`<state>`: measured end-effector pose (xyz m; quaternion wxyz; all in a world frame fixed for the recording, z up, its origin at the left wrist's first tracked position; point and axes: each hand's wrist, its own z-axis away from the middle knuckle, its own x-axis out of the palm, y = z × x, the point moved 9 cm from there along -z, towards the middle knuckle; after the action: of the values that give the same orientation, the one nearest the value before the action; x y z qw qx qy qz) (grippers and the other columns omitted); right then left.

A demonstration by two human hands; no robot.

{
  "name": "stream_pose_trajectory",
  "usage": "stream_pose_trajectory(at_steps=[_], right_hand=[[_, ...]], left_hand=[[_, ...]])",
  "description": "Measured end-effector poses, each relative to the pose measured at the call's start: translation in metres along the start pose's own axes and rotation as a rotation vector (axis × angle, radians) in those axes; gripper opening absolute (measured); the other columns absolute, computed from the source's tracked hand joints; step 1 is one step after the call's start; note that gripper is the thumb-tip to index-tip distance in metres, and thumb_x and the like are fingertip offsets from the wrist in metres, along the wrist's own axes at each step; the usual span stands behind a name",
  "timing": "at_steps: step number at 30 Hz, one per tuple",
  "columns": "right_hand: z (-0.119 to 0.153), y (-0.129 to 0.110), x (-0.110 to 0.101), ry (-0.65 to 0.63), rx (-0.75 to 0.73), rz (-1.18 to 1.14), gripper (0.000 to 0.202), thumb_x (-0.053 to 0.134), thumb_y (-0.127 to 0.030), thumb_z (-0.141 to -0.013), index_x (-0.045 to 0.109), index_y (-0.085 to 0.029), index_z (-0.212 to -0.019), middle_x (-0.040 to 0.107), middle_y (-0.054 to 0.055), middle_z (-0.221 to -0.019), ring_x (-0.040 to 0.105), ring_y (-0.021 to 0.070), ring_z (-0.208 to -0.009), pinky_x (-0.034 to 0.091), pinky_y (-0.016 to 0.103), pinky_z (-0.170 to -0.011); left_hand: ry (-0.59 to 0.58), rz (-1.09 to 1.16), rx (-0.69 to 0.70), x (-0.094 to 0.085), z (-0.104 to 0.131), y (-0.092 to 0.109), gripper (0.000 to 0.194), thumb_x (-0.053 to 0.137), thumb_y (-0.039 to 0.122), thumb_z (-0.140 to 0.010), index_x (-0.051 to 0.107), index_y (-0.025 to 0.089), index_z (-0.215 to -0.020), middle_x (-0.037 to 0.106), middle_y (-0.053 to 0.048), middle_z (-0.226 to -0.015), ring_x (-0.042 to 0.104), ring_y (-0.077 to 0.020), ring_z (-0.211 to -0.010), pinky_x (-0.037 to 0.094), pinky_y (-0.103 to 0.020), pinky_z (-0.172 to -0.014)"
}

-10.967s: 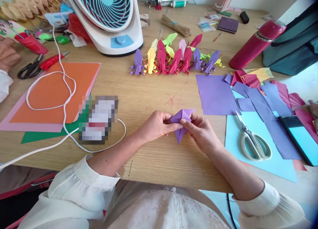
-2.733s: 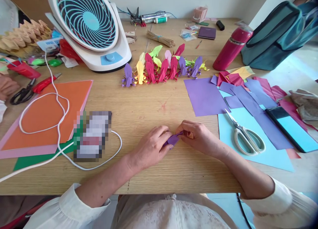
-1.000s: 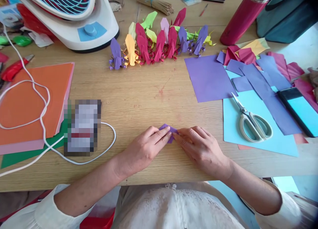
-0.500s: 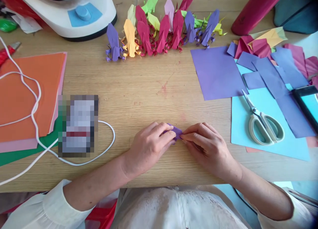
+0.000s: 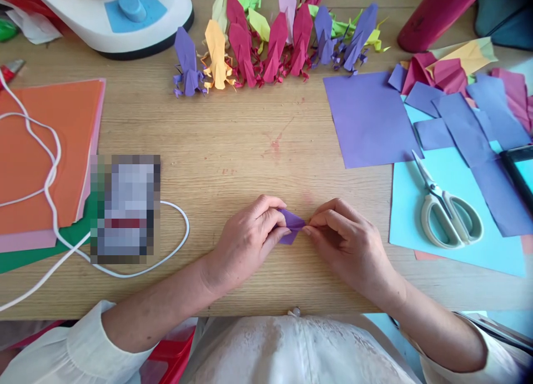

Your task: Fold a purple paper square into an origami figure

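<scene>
Lower ctr of frame: L hand (image 5: 249, 237) pinches purple origami piece (image 5: 295, 222); R hand (image 5: 353, 245) has fingertips clamped on its right tip. Looks mid-crease; next fold prob. needs steady L grip, precise R pinch.

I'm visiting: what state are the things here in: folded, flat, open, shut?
Small purple paper piece: folded, pinched by left hand and right hand
Large purple paper sheet: flat
Steel scissors with pale handles: lying, blades closed
Colourful paper figures: folded, grouped
Orange paper sheet: flat
White cable: loosely looped
Pixelated dark phone: screen unreadable
Magenta cylindrical bottle: standing, top out of view
White appliance base with blue knob: cannot tell if on
</scene>
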<state>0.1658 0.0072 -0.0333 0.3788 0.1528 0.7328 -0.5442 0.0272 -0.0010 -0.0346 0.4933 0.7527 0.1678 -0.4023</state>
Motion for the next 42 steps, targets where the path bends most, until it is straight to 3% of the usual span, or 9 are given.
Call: stream_pose_trajectory(at_steps=[15, 37, 42], right_hand=[[-0.0041, 0.0015, 0.0067, -0.037, 0.042, 0.087, 0.017, 0.054, -0.019, -0.093, 0.052, -0.020, -0.077, 0.052, 0.005, -0.091, 0.050, 0.0144, -0.071, 0.041, 0.030, -0.061], [-0.0040, 0.0035, 0.0065, -0.010, 0.049, 0.143, 0.013, 0.059, -0.019, -0.091, 0.053, -0.019, -0.080, 0.052, 0.004, -0.089, 0.050, 0.0140, -0.068, 0.041, 0.029, -0.060], [-0.0037, 0.0054, 0.0074, -0.022, 0.064, 0.161, 0.011, 0.060, -0.018, -0.091, 0.053, -0.020, -0.082, 0.052, 0.003, -0.089, 0.050, 0.0145, -0.069, 0.041, 0.029, -0.061]], left_hand=[[-0.014, -0.055, -0.027, 0.0021, 0.0009, 0.0019, 0.013, 0.050, 0.013, -0.098, 0.056, 0.017, -0.088, 0.063, -0.009, -0.119, 0.067, -0.0191, -0.104, 0.054, -0.033, -0.089], [-0.007, -0.031, -0.096, 0.0031, 0.0016, -0.0010, 0.012, 0.054, 0.010, -0.096, 0.055, 0.015, -0.086, 0.059, -0.012, -0.122, 0.065, -0.0205, -0.107, 0.055, -0.035, -0.090], [-0.004, -0.034, -0.069, 0.0030, 0.0032, 0.0038, 0.011, 0.052, 0.010, -0.098, 0.062, 0.016, -0.096, 0.060, -0.009, -0.121, 0.065, -0.0186, -0.104, 0.055, -0.033, -0.088]])
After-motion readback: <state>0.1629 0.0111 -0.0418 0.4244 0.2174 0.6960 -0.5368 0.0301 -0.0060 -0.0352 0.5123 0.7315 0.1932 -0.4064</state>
